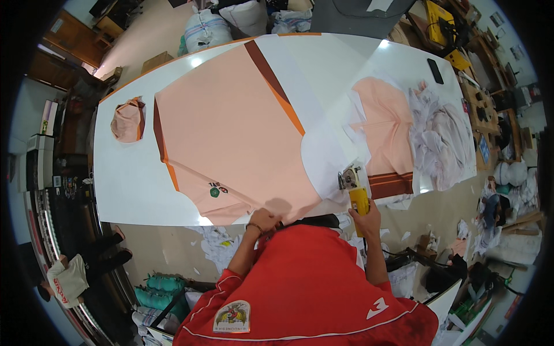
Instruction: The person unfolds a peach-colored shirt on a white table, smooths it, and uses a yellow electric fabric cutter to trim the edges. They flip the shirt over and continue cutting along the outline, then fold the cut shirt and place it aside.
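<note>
A large peach fabric piece (231,127) with brown and orange side strips and a small printed emblem lies spread on the white table (130,179). At its near edge my left hand (265,220) is closed, its fingers curled on the cloth. My right hand (367,218) is wrapped round the yellow body of an electric rotary cloth cutter (359,200). The cutter's metal head rests by the table's near side, right of the large piece and beside a smaller peach fabric piece (384,124) with a brown striped band.
A crumpled peach bundle (127,120) sits at the table's left end. Heaped white scraps (444,144) and a black phone (434,71) lie on the right. Stuffed sacks (208,30) stand beyond the table. Another person (69,279) is at the lower left.
</note>
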`<act>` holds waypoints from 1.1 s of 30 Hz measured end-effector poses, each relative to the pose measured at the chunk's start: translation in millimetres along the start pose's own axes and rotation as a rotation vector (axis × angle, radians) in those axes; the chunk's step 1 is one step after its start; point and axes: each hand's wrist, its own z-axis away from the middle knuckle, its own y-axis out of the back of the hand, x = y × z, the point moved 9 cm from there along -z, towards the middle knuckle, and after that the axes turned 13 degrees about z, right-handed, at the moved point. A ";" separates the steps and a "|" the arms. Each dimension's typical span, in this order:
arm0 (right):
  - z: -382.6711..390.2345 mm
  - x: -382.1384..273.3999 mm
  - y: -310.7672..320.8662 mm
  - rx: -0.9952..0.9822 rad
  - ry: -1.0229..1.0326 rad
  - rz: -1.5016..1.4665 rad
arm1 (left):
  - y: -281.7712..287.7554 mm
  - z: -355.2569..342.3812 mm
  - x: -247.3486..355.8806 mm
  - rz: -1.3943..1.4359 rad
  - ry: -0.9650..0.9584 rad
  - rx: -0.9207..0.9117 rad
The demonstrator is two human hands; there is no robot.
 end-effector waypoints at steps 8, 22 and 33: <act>50.1 -8.6 -3.7 -0.021 0.172 0.017 | 84.9 1.6 44.0 0.073 -0.477 0.500; 85.8 -7.2 -31.7 -0.107 0.230 0.294 | 76.2 -2.6 45.2 0.075 -0.557 0.288; 70.4 -21.3 -33.9 -0.139 0.237 0.397 | 114.3 16.8 25.9 0.275 -0.549 0.409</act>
